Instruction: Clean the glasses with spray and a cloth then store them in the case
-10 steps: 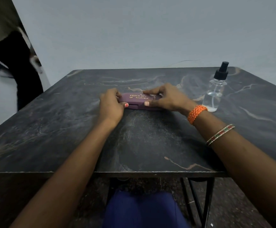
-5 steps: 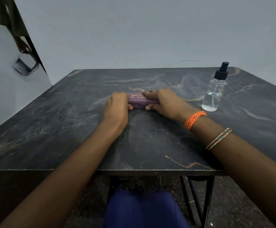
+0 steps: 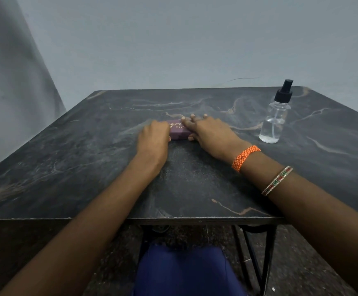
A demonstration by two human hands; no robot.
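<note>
Head view: dark marble table (image 3: 67,167), grey wall (image 3: 173,39).

A flat, oblong purple glasses case (image 3: 179,130) with pale lettering on its lid lay closed on the middle of the dark marbled tabletop, both ends hidden under the hands. A clear plastic spray bottle (image 3: 275,120) with a black pump top stood upright well to its right, holding a little clear liquid.

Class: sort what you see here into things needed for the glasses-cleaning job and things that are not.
Needed: purple case, held by left hand and right hand; spray bottle.
Not needed: orange wristband; beaded bangle; table merely supports.
</note>
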